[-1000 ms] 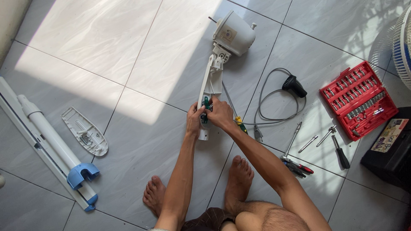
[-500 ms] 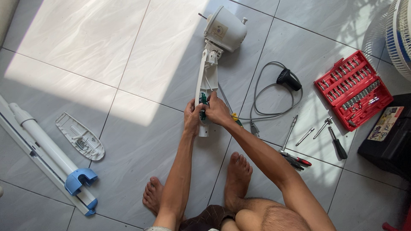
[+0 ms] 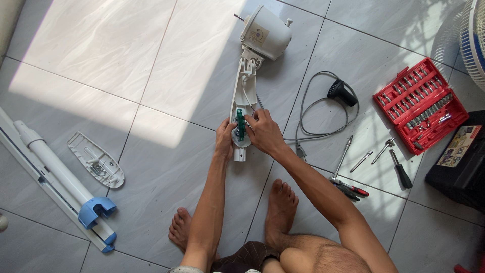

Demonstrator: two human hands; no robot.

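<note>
Fan neck housing (image 3: 243, 108), lying open on the floor tiles, looks like light, rigid, brittle plastic with a heavy motor head (image 3: 266, 33) beyond, so left hand (image 3: 225, 139) and right hand (image 3: 263, 132) each grip it pinching beside the green switch block (image 3: 241, 125).

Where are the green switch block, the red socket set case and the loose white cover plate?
green switch block (image 3: 241, 125), head view, middle of the green strip between the hands.
red socket set case (image 3: 420, 105), head view, centre of the open tray.
white cover plate (image 3: 96, 160), head view, its inner face.

Tiled floor (image 3: 151, 60) bears fan body (image 3: 255, 65), red socket set (image 3: 419, 103), pliers (image 3: 348, 188).
</note>
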